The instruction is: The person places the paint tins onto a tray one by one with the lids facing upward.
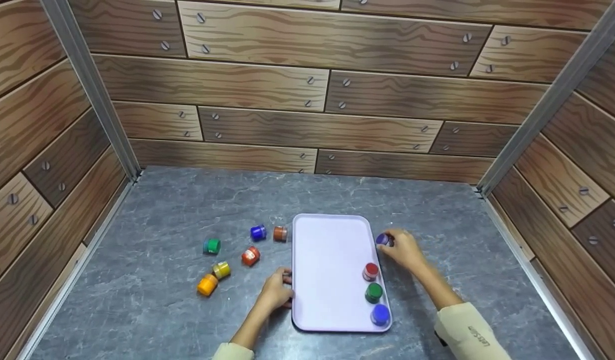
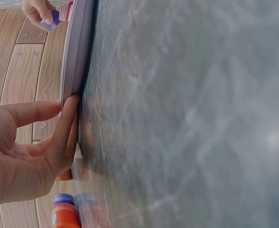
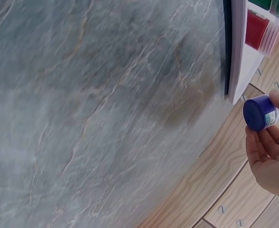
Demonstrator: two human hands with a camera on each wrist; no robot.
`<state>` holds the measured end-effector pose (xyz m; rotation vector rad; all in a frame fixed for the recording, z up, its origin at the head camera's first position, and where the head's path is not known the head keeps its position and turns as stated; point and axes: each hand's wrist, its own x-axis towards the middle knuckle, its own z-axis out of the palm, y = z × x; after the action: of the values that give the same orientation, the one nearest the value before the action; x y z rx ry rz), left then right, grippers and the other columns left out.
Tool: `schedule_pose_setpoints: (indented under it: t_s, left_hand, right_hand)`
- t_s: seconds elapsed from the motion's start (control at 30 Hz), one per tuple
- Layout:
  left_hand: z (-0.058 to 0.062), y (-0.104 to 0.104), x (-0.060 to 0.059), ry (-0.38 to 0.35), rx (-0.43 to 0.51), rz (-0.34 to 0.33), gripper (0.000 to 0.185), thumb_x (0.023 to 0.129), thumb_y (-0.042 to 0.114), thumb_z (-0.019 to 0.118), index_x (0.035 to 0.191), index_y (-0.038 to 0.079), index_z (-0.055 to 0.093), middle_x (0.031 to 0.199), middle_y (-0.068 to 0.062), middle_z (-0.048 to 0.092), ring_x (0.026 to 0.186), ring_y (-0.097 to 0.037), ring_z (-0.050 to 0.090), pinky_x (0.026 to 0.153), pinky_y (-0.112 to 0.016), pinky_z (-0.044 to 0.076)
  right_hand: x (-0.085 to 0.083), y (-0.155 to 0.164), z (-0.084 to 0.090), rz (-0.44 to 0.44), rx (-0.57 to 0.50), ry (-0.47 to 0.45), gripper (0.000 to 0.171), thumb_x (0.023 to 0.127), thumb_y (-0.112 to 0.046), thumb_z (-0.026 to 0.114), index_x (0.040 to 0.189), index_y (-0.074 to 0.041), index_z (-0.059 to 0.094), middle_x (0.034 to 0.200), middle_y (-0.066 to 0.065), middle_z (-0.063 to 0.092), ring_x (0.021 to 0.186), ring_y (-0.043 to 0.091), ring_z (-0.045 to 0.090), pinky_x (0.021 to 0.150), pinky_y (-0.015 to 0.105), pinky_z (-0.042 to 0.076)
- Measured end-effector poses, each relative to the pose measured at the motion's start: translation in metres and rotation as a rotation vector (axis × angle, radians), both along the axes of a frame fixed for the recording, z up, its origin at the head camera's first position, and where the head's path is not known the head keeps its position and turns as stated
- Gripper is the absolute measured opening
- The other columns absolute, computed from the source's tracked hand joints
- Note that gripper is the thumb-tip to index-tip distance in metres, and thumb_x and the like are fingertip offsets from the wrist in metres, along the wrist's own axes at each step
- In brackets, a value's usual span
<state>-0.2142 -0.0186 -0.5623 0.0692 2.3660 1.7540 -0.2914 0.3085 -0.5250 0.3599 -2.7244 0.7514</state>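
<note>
Thumb and fingers of my left hand (image 1: 276, 290) grip the left rim of a pale lilac tray (image 1: 332, 270); the left wrist view shows the fingertips at its edge. My right hand (image 1: 405, 249) pinches a small purple paint jar (image 3: 260, 113) just outside the tray's right edge, its round end turned towards the right wrist camera. Along that same side of the tray stand a red paint jar (image 1: 371, 271), a green paint jar (image 1: 374, 293) and, in the near corner, a blue paint jar (image 1: 380, 315).
Left of the tray, several more paint jars lie scattered on the grey marbled table (image 1: 162, 215): brown (image 1: 280, 233), blue (image 1: 258, 232), red (image 1: 250, 256), green (image 1: 212, 246), yellow (image 1: 221, 270) and orange (image 1: 207, 285). Wood-patterned walls (image 1: 267, 122) enclose three sides.
</note>
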Motion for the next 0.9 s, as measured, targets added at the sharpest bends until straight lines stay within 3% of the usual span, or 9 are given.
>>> schedule_pose_setpoints:
  t_s: [0.33,0.6,0.9]
  left_hand:
    - [0.000,-0.001,0.000,-0.009,0.010,-0.006,0.051,0.063,-0.020,0.052,0.112,-0.007,0.049,0.089,-0.012,0.058,0.066,-0.024,0.058,0.046,-0.034,0.052]
    - [0.000,0.000,0.000,0.000,0.016,-0.009,0.054,0.062,-0.020,0.052,0.114,-0.008,0.048,0.088,-0.012,0.059,0.065,-0.024,0.058,0.045,-0.034,0.052]
    - [0.000,0.000,-0.001,-0.001,0.001,-0.003,0.053,0.062,-0.021,0.053,0.113,-0.007,0.049,0.087,-0.010,0.058,0.064,-0.023,0.058,0.045,-0.033,0.052]
  right_hand:
    - [0.000,-0.014,-0.002,0.013,-0.035,-0.021,0.029,0.070,-0.008,0.076,0.093,0.005,0.064,0.081,0.014,0.062,0.074,0.028,0.057,0.067,0.043,0.048]
    - [0.000,-0.021,-0.005,-0.011,-0.062,-0.061,0.032,0.070,-0.010,0.078,0.096,0.003,0.064,0.087,0.013,0.064,0.079,0.028,0.057,0.072,0.043,0.047]
    - [-0.001,-0.017,-0.015,0.077,-0.178,-0.011,0.035,0.073,-0.023,0.076,0.095,0.001,0.063,0.084,0.012,0.064,0.072,0.025,0.060,0.065,0.038,0.049]
